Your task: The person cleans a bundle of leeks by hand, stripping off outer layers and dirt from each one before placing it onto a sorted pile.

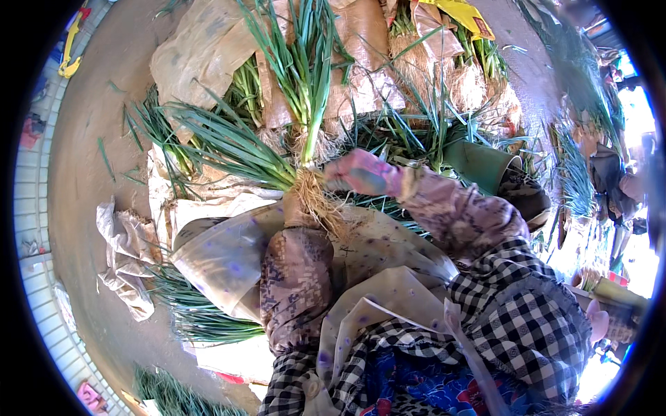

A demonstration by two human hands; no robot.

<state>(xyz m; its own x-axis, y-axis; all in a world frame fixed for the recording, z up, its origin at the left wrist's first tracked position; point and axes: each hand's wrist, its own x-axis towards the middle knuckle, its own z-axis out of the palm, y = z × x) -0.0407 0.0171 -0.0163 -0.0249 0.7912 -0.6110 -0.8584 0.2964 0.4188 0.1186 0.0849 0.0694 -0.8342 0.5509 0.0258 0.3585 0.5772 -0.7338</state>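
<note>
A bunch of green onions (236,144) lies across my left hand (294,212), its green tops pointing up and left. Its tangled pale roots (322,208) hang over my fingers and hide much of them; the hand is closed around the stalk bases. My right hand (364,173), in a pink glove with a greenish patch, is at the bunch's root end, fingers drawn together. What they pinch, if anything, is too blurred to make out. Just beyond, another green onion bunch (305,76) lies with its roots toward me. A translucent dotted apron (232,260) covers my lap.
Brown sacking (201,52) and more rooted bundles (468,87) lie at the far side. A green boot-like tube (479,163) stands right of my hand. Cut leaves (208,305) lie left of my knees, near a crumpled pale sack (130,256). Another person (614,184) is at far right.
</note>
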